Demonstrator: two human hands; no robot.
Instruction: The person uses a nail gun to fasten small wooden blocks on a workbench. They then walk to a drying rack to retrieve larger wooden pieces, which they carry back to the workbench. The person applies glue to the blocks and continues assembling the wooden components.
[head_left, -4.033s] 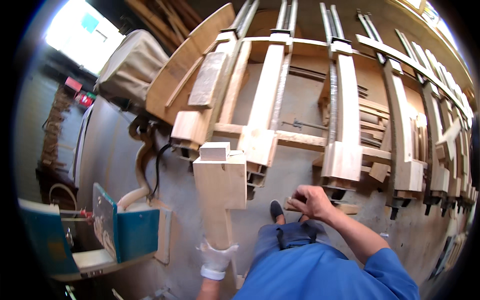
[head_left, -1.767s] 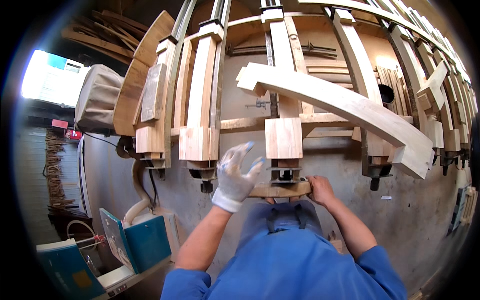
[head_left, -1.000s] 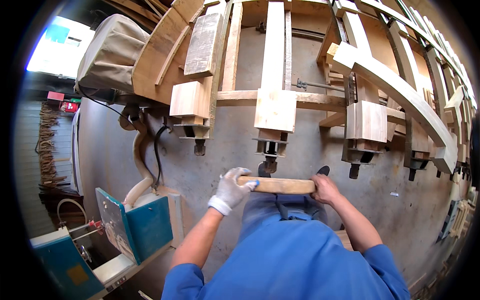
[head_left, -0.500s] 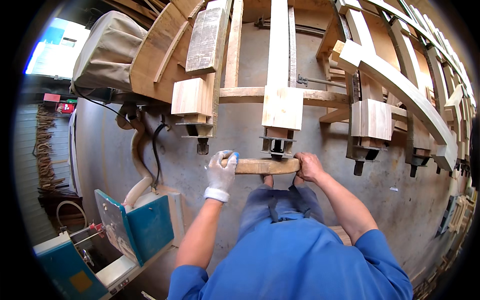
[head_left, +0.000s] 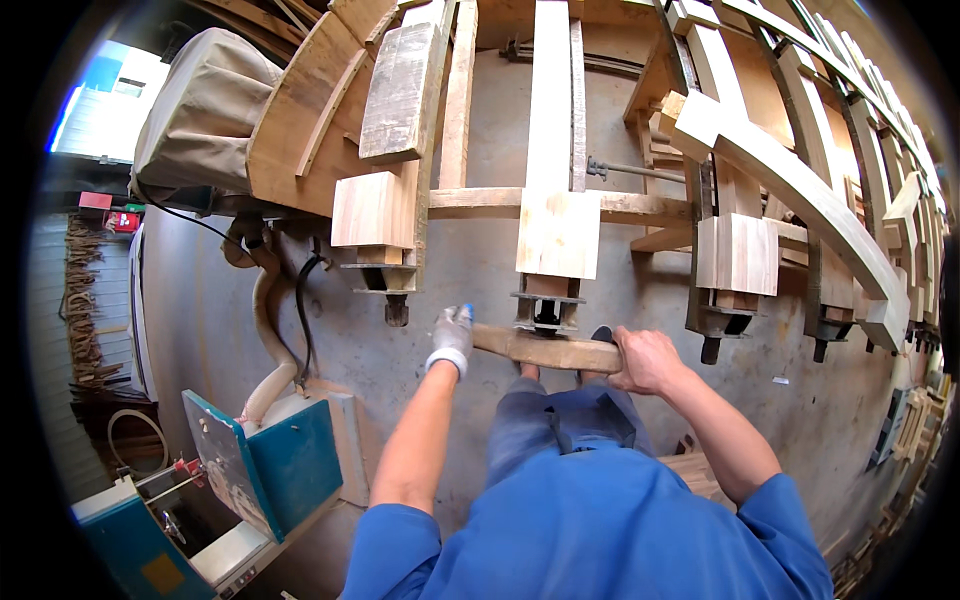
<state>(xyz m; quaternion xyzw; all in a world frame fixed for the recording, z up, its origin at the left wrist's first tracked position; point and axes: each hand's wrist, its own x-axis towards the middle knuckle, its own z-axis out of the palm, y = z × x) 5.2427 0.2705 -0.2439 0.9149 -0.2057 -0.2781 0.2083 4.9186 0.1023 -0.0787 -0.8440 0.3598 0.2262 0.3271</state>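
Observation:
My left hand, in a pale work glove with a blue patch, closes round the left end of a thick wooden bar. My bare right hand grips the bar's other end. The bar lies crosswise in front of my legs, tilted with its right end nearer me. Its middle is at the dark metal screw end of a clamp; the exact joint is hidden. Behind that metal end, a pale laminated wood block sits in line with a long pale beam.
Similar clamps carry wood blocks on the left and right. A curved timber lies across the right-hand clamps. At lower left stands a teal machine with a hose. A wooden crossbar spans behind the blocks.
The bar has tilted: its right end, with my right hand, has come nearer and to the right, while its left end sits farther away. The whole view has shifted slightly.

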